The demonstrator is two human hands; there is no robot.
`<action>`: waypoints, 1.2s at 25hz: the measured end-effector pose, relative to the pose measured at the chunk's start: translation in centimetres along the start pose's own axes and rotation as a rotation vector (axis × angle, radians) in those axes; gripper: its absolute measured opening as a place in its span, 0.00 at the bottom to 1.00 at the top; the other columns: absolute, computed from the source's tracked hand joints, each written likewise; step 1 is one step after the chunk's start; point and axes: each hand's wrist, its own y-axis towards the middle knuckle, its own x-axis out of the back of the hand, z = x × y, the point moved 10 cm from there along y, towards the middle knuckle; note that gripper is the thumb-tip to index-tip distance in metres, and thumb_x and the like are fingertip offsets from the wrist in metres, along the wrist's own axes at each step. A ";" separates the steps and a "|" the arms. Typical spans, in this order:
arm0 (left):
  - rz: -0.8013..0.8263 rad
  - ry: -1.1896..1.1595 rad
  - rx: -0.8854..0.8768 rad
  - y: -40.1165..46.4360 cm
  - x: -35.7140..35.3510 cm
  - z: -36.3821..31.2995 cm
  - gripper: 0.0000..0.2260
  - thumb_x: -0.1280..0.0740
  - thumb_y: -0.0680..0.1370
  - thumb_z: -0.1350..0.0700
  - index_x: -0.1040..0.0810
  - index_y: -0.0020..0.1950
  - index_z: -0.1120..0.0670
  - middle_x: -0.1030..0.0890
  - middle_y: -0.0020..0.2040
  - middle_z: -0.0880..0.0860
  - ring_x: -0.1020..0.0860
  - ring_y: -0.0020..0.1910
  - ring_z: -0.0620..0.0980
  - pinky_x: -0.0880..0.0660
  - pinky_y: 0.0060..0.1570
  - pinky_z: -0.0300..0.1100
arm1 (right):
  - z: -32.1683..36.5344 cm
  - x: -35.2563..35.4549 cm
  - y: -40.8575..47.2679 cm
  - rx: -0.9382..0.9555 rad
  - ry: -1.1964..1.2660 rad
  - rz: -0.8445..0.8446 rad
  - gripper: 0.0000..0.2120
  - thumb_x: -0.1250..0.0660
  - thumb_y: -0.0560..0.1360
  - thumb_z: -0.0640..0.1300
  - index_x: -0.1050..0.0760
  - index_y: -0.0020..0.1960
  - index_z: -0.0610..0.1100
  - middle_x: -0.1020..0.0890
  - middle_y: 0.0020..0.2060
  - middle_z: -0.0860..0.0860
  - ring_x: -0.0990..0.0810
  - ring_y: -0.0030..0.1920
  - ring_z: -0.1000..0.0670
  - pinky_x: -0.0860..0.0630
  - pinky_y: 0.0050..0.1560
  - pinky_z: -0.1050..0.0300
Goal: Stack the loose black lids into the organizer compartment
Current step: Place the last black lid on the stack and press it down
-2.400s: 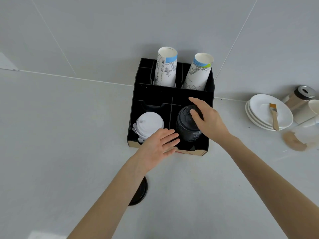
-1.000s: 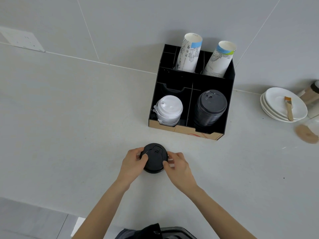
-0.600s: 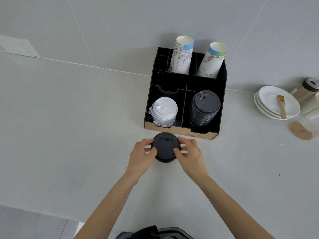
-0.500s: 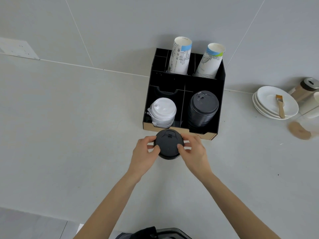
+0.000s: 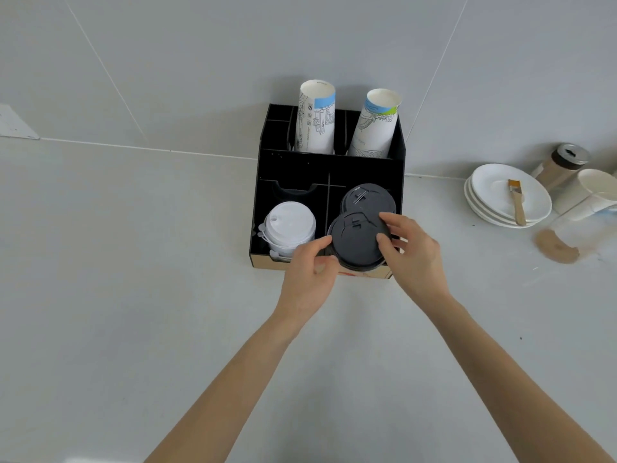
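A black organizer (image 5: 293, 168) stands against the wall on the grey counter. Its front right compartment holds a tall stack of black lids (image 5: 367, 197). I hold a small stack of loose black lids (image 5: 357, 238) between both hands, lifted over the organizer's front edge, just in front of that stack. My left hand (image 5: 312, 269) grips the left rim, my right hand (image 5: 412, 252) grips the right rim. The lower part of the compartment stack is hidden behind the held lids.
White lids (image 5: 290, 227) fill the front left compartment. Two rolls of paper cups (image 5: 317, 118) stand in the back compartments. To the right lie stacked white plates (image 5: 494, 195) with a brush (image 5: 517, 203), a jar (image 5: 561, 163) and a paper cup (image 5: 591, 192).
Both hands picked the loose black lids up from the counter and carried them away from me, up to the organizer's front right compartment.
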 end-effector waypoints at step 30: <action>0.085 -0.125 0.142 6.8 -4.9 0.5 0.24 0.45 0.77 0.58 0.44 0.72 0.49 0.34 0.71 0.56 0.30 0.65 0.49 0.35 0.60 0.38 | -2.3 -1.2 8.7 0.041 -0.211 0.123 0.17 0.40 0.75 0.39 0.32 0.64 0.43 0.24 0.62 0.45 0.26 0.61 0.47 0.34 0.58 0.65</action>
